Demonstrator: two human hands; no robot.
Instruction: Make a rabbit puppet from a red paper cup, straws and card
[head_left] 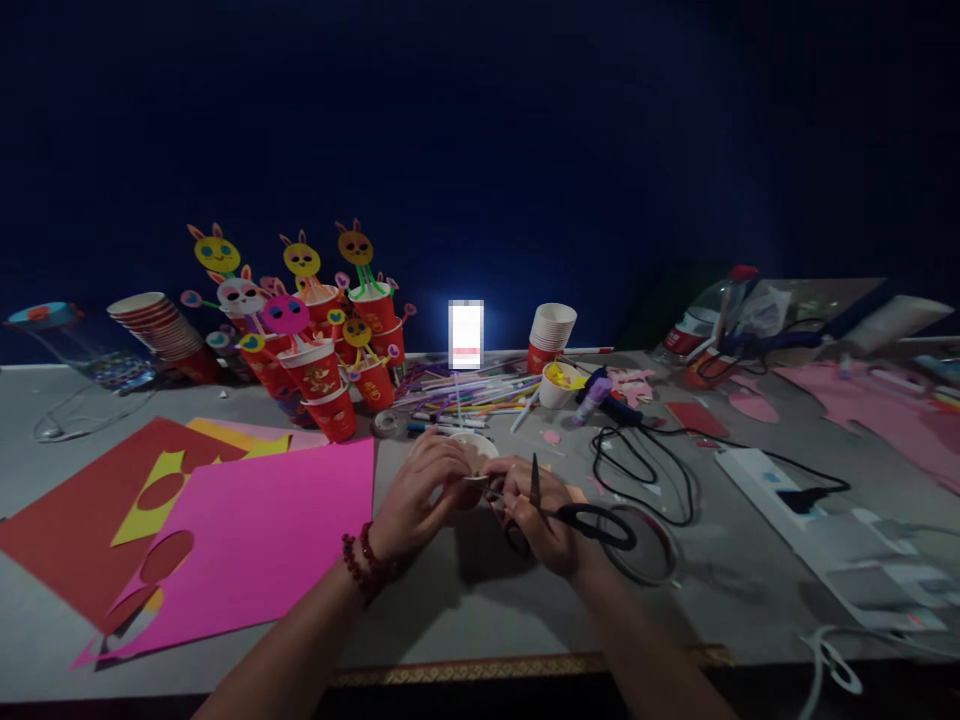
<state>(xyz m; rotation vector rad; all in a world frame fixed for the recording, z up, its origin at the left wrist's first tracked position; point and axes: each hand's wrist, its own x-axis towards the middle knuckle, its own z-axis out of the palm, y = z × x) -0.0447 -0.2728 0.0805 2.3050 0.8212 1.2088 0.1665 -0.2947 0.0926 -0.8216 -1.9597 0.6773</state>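
My left hand (420,500), with a dark red bead bracelet (364,563) on its wrist, is closed round a small pale piece (474,450) that I cannot make out clearly. Close beside it, my right hand (541,515) grips black-handled scissors (592,520), their blades pointing up near the piece. Both hands hover just above the grey table (465,600), in the middle near its front edge.
Pink paper (255,545), red paper (82,530) and yellow paper with cut-outs lie at left. Red cups with paper animal faces (315,330) stand behind, beside cup stacks (169,335), straws and pens (472,395). A black cable (645,470), a power strip (757,475) and a bottle (701,320) lie right.
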